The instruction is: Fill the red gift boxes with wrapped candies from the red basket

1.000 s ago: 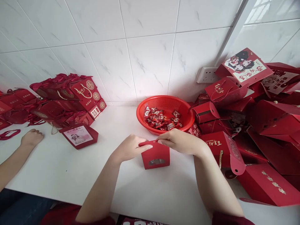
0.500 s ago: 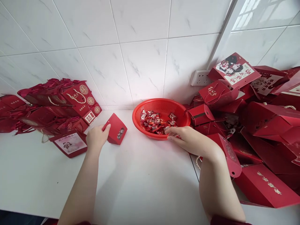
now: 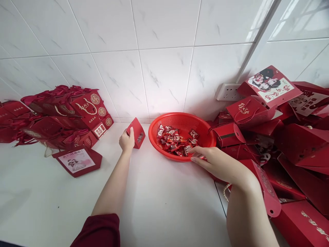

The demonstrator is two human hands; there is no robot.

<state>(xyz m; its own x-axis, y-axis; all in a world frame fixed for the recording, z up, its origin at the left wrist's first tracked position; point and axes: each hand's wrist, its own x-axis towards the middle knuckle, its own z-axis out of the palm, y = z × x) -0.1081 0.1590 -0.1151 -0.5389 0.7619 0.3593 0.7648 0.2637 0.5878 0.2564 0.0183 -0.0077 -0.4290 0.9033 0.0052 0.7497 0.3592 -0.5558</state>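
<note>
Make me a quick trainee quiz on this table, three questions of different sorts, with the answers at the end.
1. What does the person's left hand hold?
A. A rope handle
B. A small red box with a window
C. A ribbon

2. True or false: small wrapped pieces lie in the red basket.

3. Fill the gap: the ____ hand is at the basket's near rim.

Key:
1. B
2. True
3. Right; the right hand has its fingertips there.
</note>
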